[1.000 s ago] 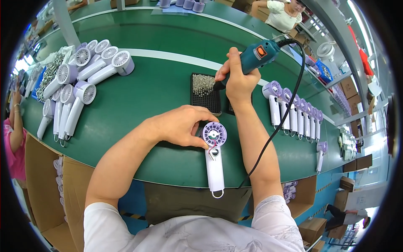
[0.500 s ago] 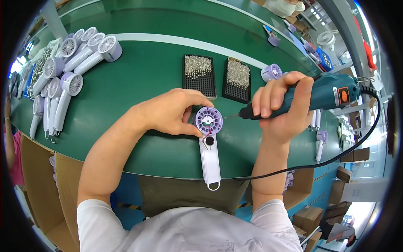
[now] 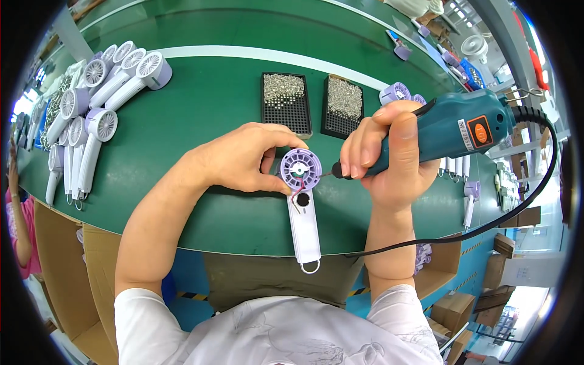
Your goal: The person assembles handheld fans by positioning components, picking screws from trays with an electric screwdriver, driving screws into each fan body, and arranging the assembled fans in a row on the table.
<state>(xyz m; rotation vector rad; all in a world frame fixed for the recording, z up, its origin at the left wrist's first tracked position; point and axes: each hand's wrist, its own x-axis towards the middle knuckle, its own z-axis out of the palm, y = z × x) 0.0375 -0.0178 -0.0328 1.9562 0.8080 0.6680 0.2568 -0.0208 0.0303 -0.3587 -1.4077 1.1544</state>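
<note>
A handheld fan [image 3: 304, 225] lies on the green table, its white handle toward me and its round purple head open, with a red wire and inner parts showing. My left hand [image 3: 258, 159] grips the left side of that head between thumb and fingers. In my right hand [image 3: 389, 155] is a teal electric screwdriver [image 3: 453, 131], held almost level. Its thin bit points left and reaches the right rim of the fan head; whether it touches a screw is too small to tell. A black cable [image 3: 474, 228] runs from the tool's back end, curving down past my right forearm.
Two black trays of small screws, one left [image 3: 286, 112] and one right [image 3: 342, 106], stand beyond the fan. Several finished-looking fans [image 3: 100, 125] are piled at the left. More fan parts [image 3: 395, 92] lie at the right. Cardboard boxes [image 3: 73, 261] stand below the table edge.
My right hand has brought the screwdriver left and closer, so its bit now meets the fan head's rim. My left hand still holds the fan in nearly the same place.
</note>
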